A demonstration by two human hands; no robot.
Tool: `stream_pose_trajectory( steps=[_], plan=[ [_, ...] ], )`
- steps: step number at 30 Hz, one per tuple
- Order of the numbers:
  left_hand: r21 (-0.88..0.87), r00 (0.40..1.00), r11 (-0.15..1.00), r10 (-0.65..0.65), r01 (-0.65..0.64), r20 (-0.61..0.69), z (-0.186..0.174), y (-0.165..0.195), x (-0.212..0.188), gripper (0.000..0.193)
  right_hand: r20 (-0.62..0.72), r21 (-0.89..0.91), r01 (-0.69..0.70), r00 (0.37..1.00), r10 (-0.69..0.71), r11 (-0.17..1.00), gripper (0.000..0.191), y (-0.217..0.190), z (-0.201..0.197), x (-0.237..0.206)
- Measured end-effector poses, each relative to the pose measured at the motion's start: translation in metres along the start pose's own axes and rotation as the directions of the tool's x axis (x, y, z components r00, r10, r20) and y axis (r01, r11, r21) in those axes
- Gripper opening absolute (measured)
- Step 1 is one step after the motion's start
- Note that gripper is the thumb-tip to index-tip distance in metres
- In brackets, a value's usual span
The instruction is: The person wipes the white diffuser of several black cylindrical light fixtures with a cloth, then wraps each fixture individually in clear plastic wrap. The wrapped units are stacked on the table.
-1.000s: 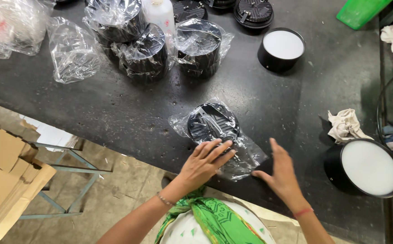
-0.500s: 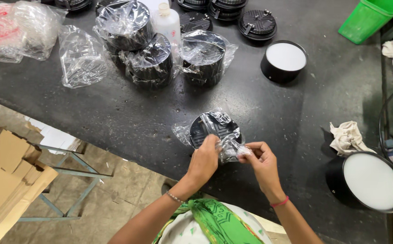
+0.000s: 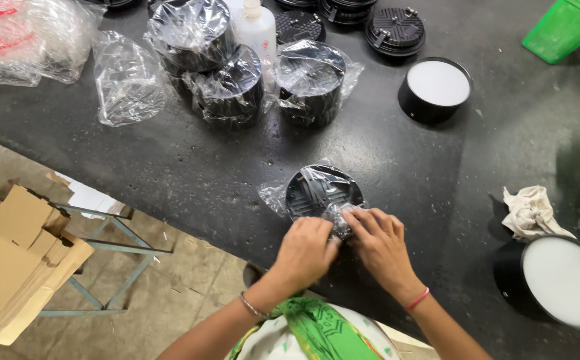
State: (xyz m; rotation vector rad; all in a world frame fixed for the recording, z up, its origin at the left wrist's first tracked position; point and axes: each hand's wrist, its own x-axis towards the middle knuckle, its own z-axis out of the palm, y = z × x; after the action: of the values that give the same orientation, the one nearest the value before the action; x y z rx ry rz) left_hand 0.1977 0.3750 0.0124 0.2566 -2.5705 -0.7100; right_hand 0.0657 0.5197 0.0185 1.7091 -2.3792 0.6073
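Bagged black lamp [image 3: 322,191] lies just beyond both hands [image 3: 343,248].

A dark worktable [image 3: 170,167] bears bagged black lamps [image 3: 230,87], bare lamps [image 3: 434,90], a rag [image 3: 530,210].

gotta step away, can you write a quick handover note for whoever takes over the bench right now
Left hand and right hand: both pinch the loose mouth of the clear plastic bag at the near table edge.
Inside the bag: a black round fixture, ribbed side up.
Done: fixture is in the bag; three bagged fixtures stand at the far side.
Left: bag mouth not yet closed; two bare white-faced fixtures stand to the right.
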Motion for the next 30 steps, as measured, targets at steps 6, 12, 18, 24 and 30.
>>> stream_pose_trajectory(
  steps=[6, 12, 18, 24, 30],
  plan=[
    [0.139, 0.998, 0.988, 0.067, -0.067, 0.006, 0.007, -0.002, 0.001, 0.031, -0.111, 0.019, 0.144, 0.984, -0.141, 0.989, 0.036, 0.027, 0.017, 0.012],
    [0.164, 0.976, 0.965, 0.191, -0.206, 0.099, 0.001, -0.018, -0.006, 0.012, -0.087, 0.035, 0.226, 0.971, -0.222, 0.974, 0.025, 0.043, 0.027, 0.012],
    [0.315, 0.945, 0.908, 0.316, -0.275, -0.085, -0.053, -0.017, 0.019, 0.018, -0.248, 0.011, 0.163, 0.956, -0.155, 0.987, 0.028, 0.01, -0.01, 0.029],
    [0.053, 0.904, 0.983, 0.18, -0.173, -0.388, -0.134, -0.039, 0.047, 0.054, -0.347, -0.116, 0.045, 0.934, -0.083, 0.992, 0.011, -0.018, -0.031, 0.148],
    [-0.045, 0.898, 0.999, -0.034, 0.016, -0.439, -0.205, -0.128, 0.033, 0.055, -0.348, -0.198, 0.003, 0.935, -0.074, 0.98, 0.011, -0.039, -0.001, 0.28]
  ],
)
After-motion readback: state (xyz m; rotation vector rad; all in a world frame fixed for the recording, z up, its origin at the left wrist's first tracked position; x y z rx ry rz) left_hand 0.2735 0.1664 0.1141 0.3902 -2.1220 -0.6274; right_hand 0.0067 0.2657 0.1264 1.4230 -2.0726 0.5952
